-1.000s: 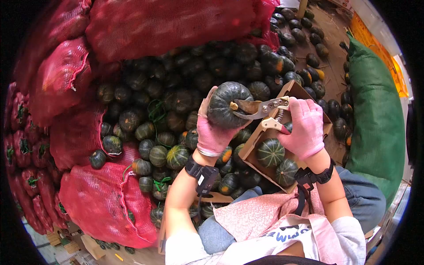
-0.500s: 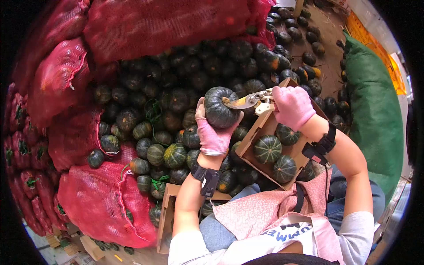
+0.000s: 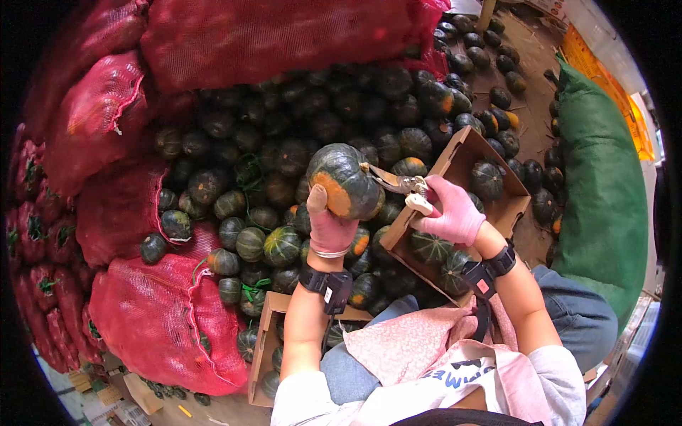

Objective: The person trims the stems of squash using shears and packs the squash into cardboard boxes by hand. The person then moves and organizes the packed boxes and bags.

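A dark green squash (image 3: 344, 177) with an orange patch rests in my left hand (image 3: 330, 224), gloved in pink, its thumb against the patch. My right hand (image 3: 455, 213), also in a pink glove, is wrapped round pruning shears (image 3: 398, 183). The blades point left and their tips are by the stem on the squash's right side. Below my right hand is a cardboard box (image 3: 513, 207) with several green squashes, one of them (image 3: 487, 179) near its far end.
A large pile of squashes (image 3: 284, 156) spreads ahead. Red mesh sacks (image 3: 163, 319) stand at the left and top. A green sack (image 3: 600, 192) lies at the right. A second cardboard box (image 3: 264, 355) with squashes is near my left forearm.
The squash in my left hand has turned, showing its orange patch. My right hand with the shears has moved down and left from half a second ago.
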### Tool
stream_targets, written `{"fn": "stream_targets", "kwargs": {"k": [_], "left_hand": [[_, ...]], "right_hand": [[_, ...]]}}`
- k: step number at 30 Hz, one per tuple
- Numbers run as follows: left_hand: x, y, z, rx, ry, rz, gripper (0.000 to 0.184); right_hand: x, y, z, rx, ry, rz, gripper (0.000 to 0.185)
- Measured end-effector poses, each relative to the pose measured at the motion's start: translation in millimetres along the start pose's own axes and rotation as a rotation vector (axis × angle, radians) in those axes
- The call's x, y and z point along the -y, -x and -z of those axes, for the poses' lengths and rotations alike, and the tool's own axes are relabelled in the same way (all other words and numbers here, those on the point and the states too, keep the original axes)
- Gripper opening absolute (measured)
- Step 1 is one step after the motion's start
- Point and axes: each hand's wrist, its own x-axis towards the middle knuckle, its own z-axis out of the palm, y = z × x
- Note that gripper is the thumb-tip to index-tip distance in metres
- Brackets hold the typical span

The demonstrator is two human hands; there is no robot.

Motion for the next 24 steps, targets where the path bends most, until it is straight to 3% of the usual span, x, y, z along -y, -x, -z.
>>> {"fn": "stream_targets", "kwargs": {"k": [9,10,13,14,15,17,19,22,24], "left_hand": [[-3.1,4.9,7.2,0.099,0.035,0.093,0.068],[-5.0,6.0,6.9,0.089,0.048,0.116,0.07],[-8.7,6.9,11.4,0.056,-0.004,0.127,0.076],[-6.3,5.7,16.3,0.045,-0.08,0.091,0.076],[-6.3,6.0,14.9,0.032,-0.157,0.052,0.076],[-9.0,14.2,9.1,-0.063,-0.238,-0.033,0.063],[-16.4,18.7,-4.1,-0.183,-0.351,-0.068,0.056],[-14.4,16.6,1.1,-0.238,-0.258,0.043,0.051],[-15.1,19.9,-6.8,-0.265,-0.239,0.095,0.053]], "right_hand": [[-2.1,-18.4,8.1,-0.002,0.257,0.079,0.035],[-2.6,-18.3,6.8,-0.011,0.206,0.159,0.024],[13.7,-19.0,-7.5,0.454,-0.6,-0.448,0.017],[22.2,-19.6,-11.8,0.468,-0.749,-0.468,0.016],[19.3,-22.2,-19.3,0.475,-0.845,-0.451,0.017],[19.2,-26.0,-33.3,0.269,-0.87,-0.365,0.023],[6.2,-27.9,-34.1,0.285,-0.866,-0.323,0.035],[13.6,-23.9,-46.5,0.068,-0.988,-0.156,0.041],[21.7,-18.3,-38.5,0.108,-1.038,-0.213,0.044]]}}
